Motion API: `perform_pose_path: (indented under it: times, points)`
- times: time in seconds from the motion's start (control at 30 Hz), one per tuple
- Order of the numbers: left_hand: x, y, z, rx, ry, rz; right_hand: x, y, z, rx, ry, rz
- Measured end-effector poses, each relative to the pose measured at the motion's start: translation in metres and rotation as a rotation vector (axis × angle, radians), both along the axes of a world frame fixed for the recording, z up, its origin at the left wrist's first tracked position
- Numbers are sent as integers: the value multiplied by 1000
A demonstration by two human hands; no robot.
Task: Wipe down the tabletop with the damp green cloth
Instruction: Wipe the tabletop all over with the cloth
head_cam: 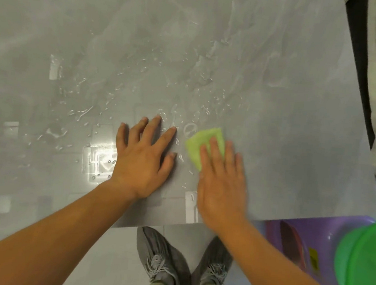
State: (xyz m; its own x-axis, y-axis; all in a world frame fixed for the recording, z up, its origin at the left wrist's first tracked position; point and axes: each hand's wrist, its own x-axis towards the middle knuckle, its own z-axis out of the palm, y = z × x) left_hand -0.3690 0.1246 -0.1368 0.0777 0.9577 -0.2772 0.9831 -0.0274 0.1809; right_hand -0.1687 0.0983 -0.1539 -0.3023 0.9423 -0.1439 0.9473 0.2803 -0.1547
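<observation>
The green cloth (pixel 201 143) lies on the grey worktop (pixel 295 127) toward six o'clock, close to the near edge. The right hand (pixel 222 184) lies flat over the cloth's six-o'clock half, fingers straight and pressing down, and looks blurred. Just beside the cloth at nine o'clock, the left hand (pixel 144 159) rests palm-down on the wet surface, fingers spread wide, holding nothing. Water droplets (pixel 141 90) bead from ten to twelve o'clock of the hands. A purple plastic container (pixel 295 245) and a green basin (pixel 365 266) sit off the worktop at four o'clock.
</observation>
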Motion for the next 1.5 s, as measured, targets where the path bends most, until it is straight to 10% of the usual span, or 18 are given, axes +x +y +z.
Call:
perform_pose_path:
  times: [0.17,0.4,0.63,0.87,1.1,1.33,1.5]
  points:
    - [1,-1,-1,-14,5,-7,21,-2,-1,-43,-31,269]
    - [-6,7,3,-14,7,-28,24,129,-8,12,-19,-344]
    - [-11,16,15,-31,-51,-27,19,61,1,-11,-50,161]
    - [-27,66,-5,42,-55,60,20,183,-7,19,-23,-310]
    - [-19,85,-19,-4,35,124,28,129,-2,-7,-51,354]
    - [-16,90,-7,-44,17,148,5,245,-5,24,-29,-87]
    - [-13,104,8,-62,-2,213,15,184,2,-13,-20,369]
